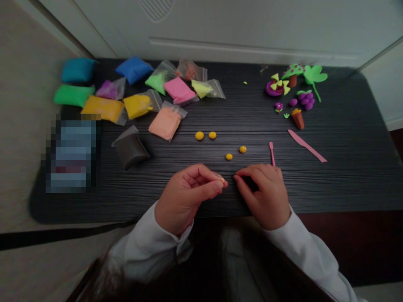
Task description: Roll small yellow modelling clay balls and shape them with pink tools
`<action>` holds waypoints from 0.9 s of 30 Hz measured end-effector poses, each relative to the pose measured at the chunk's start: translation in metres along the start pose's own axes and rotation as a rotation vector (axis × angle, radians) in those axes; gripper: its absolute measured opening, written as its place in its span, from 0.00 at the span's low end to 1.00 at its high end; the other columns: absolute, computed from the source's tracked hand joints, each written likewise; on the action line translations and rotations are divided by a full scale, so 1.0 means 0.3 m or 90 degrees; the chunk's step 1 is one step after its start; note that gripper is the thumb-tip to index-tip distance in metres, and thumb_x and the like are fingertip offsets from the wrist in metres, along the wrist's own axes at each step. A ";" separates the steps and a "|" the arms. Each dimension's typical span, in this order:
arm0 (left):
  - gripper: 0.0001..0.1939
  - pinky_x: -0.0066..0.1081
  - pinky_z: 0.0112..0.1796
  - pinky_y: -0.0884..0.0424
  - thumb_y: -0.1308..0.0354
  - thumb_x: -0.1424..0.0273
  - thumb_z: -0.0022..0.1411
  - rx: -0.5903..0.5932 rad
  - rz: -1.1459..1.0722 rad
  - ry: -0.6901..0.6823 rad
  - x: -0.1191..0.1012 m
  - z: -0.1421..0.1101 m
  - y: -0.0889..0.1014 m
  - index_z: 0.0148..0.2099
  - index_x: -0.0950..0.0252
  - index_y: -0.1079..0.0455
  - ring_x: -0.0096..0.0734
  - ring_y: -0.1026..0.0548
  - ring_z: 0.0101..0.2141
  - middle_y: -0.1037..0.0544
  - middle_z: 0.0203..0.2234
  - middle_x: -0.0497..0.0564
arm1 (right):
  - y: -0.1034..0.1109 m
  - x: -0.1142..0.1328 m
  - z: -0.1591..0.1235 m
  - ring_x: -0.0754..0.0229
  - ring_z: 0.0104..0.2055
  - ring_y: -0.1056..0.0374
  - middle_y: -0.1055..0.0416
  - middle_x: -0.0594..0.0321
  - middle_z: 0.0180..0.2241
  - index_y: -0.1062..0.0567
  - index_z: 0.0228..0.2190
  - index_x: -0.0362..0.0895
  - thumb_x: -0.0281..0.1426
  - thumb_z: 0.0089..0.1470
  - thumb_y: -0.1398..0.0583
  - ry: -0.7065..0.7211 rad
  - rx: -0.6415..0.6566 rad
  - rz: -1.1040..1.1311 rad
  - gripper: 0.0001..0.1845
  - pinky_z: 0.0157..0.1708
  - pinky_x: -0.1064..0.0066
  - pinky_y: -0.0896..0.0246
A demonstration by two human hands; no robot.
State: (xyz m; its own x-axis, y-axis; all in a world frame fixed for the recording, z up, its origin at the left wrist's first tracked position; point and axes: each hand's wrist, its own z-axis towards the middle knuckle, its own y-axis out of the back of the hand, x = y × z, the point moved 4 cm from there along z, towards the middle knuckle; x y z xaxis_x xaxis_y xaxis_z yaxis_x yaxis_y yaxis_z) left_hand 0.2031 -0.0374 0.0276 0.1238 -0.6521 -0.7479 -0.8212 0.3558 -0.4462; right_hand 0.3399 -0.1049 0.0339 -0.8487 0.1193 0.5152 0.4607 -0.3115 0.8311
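Note:
My left hand (190, 193) is raised over the front of the dark table, thumb and fingertips pinched together; whatever may be between them is too small to name. My right hand (262, 191) rests close by, its thumb and forefinger closed in a pinch whose content I cannot make out. Just beyond the hands lie small yellow clay balls: a plain one (199, 135), another (212, 135), one nearer me (228, 157) and a speckled one (242, 149). A small pink tool (272, 153) lies beyond my right knuckles, partly hidden by them.
Bags of coloured clay fill the back left, with an orange one (103, 108) and a black one (131, 147) among them. A blurred-out rectangle (72, 155) is at far left. A pink clay knife (307, 145) and several finished clay pieces, including purple grapes (306, 100), lie right.

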 end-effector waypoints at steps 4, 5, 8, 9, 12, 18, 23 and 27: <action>0.13 0.20 0.28 0.35 0.36 0.80 0.43 -0.018 0.003 -0.023 -0.004 0.001 0.010 0.34 0.63 0.25 0.18 0.30 0.24 0.26 0.20 0.43 | -0.018 -0.013 0.004 0.58 0.35 0.35 0.27 0.65 0.29 0.27 0.29 0.47 0.34 0.52 0.43 -0.005 0.056 -0.059 0.06 0.38 0.62 0.50; 0.13 0.20 0.29 0.35 0.36 0.79 0.43 -0.026 0.015 -0.029 -0.004 0.002 0.015 0.34 0.62 0.25 0.18 0.31 0.24 0.26 0.21 0.44 | -0.019 -0.016 0.004 0.59 0.35 0.35 0.28 0.65 0.29 0.26 0.29 0.47 0.34 0.53 0.44 -0.003 0.062 -0.059 0.07 0.38 0.62 0.51; 0.05 0.22 0.29 0.36 0.36 0.78 0.43 -0.050 0.063 -0.052 -0.006 0.000 0.030 0.26 0.63 0.25 0.19 0.31 0.25 0.25 0.21 0.45 | -0.015 -0.024 0.001 0.59 0.36 0.34 0.28 0.65 0.30 0.26 0.32 0.48 0.35 0.53 0.43 0.010 0.076 -0.054 0.07 0.38 0.63 0.50; 0.04 0.23 0.29 0.36 0.35 0.77 0.43 -0.054 0.076 -0.060 -0.005 0.000 0.035 0.24 0.63 0.25 0.20 0.31 0.24 0.26 0.21 0.45 | -0.012 -0.026 -0.001 0.59 0.36 0.34 0.28 0.65 0.31 0.26 0.33 0.48 0.35 0.52 0.43 0.016 0.079 -0.049 0.07 0.38 0.63 0.50; 0.04 0.26 0.28 0.37 0.35 0.75 0.44 -0.044 0.100 -0.079 0.000 0.001 0.042 0.23 0.64 0.27 0.22 0.32 0.23 0.27 0.19 0.45 | -0.003 -0.032 -0.009 0.59 0.37 0.34 0.28 0.64 0.33 0.27 0.37 0.47 0.34 0.52 0.42 0.037 0.090 -0.031 0.09 0.39 0.64 0.48; 0.05 0.26 0.26 0.37 0.36 0.73 0.46 -0.035 0.072 -0.106 0.009 0.004 0.039 0.22 0.64 0.30 0.22 0.33 0.22 0.28 0.17 0.44 | 0.008 -0.041 -0.016 0.59 0.39 0.35 0.28 0.61 0.35 0.28 0.40 0.45 0.32 0.53 0.44 0.062 0.091 -0.010 0.11 0.41 0.63 0.46; 0.03 0.26 0.27 0.33 0.39 0.74 0.51 -0.041 0.081 -0.069 0.013 -0.002 0.027 0.31 0.64 0.25 0.23 0.28 0.24 0.23 0.23 0.48 | 0.007 -0.043 -0.013 0.59 0.37 0.35 0.28 0.61 0.34 0.27 0.40 0.47 0.30 0.54 0.45 0.082 0.081 -0.025 0.12 0.38 0.63 0.46; 0.03 0.25 0.25 0.33 0.39 0.74 0.50 -0.031 0.034 -0.045 0.020 -0.003 0.016 0.31 0.65 0.25 0.23 0.28 0.23 0.22 0.23 0.48 | 0.013 -0.034 -0.011 0.59 0.37 0.34 0.28 0.61 0.33 0.27 0.39 0.46 0.29 0.53 0.45 0.083 0.060 -0.001 0.11 0.38 0.63 0.45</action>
State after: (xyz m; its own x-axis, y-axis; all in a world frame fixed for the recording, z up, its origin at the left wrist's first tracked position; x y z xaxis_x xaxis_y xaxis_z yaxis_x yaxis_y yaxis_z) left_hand 0.1994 -0.0402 0.0213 0.1169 -0.5840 -0.8033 -0.8532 0.3550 -0.3822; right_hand 0.3496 -0.1105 0.0311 -0.8731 -0.0051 0.4876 0.4765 -0.2207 0.8510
